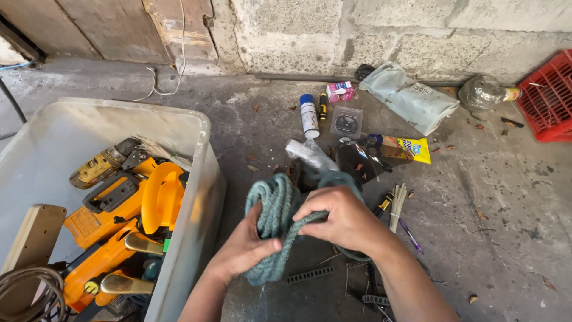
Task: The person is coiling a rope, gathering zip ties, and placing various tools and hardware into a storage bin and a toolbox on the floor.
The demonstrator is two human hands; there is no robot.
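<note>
Nearest, both hands grip a coil of grey-green rope (277,217) above the concrete floor (506,238): the left hand (244,247) clasps the bundle from below, thumb across the strands, and the right hand (345,220) closes over its top. The rope looks soft, limp and light, best held around its gathered middle. To the left sits a translucent plastic bin (196,179) of hard orange power tools (128,220). Farther off lie a white spray can (308,116) and a red crate (551,95) by the rough block wall (387,30)
</note>
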